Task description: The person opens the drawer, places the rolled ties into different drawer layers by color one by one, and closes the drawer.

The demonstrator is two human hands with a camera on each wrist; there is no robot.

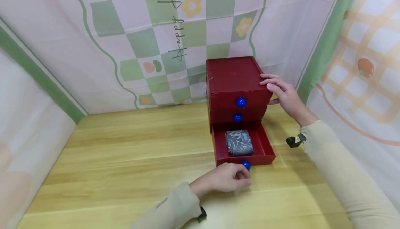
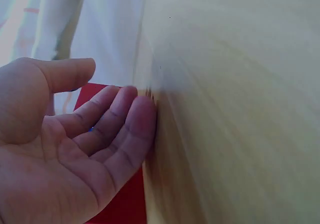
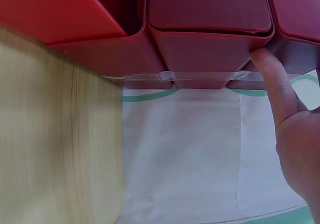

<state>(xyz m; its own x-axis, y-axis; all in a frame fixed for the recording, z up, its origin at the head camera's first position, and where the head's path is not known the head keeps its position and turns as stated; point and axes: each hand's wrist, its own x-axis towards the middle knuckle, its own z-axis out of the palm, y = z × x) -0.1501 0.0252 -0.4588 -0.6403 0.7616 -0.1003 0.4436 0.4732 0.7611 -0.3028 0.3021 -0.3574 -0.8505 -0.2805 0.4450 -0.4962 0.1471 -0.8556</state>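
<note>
A dark red drawer box [image 1: 233, 74] with three stacked drawers and blue round knobs stands on the table. Its bottom drawer [image 1: 265, 145] is pulled out, and a folded dark grey cloth with a pale leaf pattern [image 1: 239, 142] lies inside. In front of that drawer, my left hand [image 1: 226, 177] is beside the lowest blue knob [image 1: 246, 164], its fingers loosely bent and its thumb apart, holding nothing. My right hand [image 1: 285, 95] rests on the box's upper right edge. The right wrist view shows one finger [image 3: 275, 81] extended against the red side.
The wooden table [image 1: 125, 159] spreads left of the box. Behind it hangs a green and white checked curtain [image 1: 175, 31], and another printed curtain [image 1: 368, 65] hangs at the right. Clear tape [image 3: 200, 76] runs along the box's side.
</note>
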